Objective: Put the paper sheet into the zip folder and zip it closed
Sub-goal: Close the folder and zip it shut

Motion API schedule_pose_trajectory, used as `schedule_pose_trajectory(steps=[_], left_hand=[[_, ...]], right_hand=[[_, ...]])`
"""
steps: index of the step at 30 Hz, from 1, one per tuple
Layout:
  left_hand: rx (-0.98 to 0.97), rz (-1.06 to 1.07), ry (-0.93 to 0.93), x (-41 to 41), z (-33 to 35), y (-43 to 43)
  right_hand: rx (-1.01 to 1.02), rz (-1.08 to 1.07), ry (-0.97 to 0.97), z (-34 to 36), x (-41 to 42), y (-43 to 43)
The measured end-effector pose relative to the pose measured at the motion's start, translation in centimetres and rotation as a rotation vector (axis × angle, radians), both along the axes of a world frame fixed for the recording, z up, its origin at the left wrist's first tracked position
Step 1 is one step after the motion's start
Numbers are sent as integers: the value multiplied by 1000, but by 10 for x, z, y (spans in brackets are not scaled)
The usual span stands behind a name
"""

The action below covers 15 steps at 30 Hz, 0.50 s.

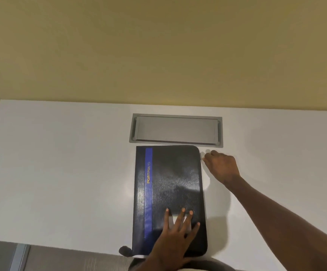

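Note:
A black zip folder (170,184) with a blue stripe and the word PORTFOLIO lies closed on the white table (61,173), its near end at the front edge. My left hand (176,231) presses flat on the folder's near part, fingers straight and spread. At the folder's far right corner my right hand (220,166) has its fingers curled and pinches something small at the zip edge; the zip pull itself is hidden by the fingers. No paper sheet is in sight.
A grey metal cable hatch (176,129) is set into the table just beyond the folder. A yellow wall rises behind the table. A dark strap end (124,251) hangs at the folder's near left corner, over the table edge.

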State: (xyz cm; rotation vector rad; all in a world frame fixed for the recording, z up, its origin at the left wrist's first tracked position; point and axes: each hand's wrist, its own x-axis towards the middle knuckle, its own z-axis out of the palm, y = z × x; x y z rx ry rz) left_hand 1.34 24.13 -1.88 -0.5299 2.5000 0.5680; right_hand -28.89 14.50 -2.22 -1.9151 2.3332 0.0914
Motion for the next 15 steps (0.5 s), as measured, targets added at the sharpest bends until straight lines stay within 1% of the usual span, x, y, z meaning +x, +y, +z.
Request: schedule_pose_trajectory(steps=[2,4,6,8,10,12,15], left_hand=[[23,47,53,-6,6,-11],[48,177,150,-15,12,-33],[21,318,220,-28,15,-65],[-28,428,216,-45,12,-102],[-64,501,197,-62,7,-139],[-96,557,221,-77,2,-172],[-95,610,238,-91,-3,-203]], right_hand=[[-3,-2,-48,-3,-5,-9],[-5,-42,-168,-7,-6,-11],[-19,-92,-312,-12,-6,-9],[-46,-146,-445,-15,-3,-6],[-68,-202,-537,-19,1,-4],[-95,-255,-580,-22,5,-3],[-132,-324,-642,-23,8,0]])
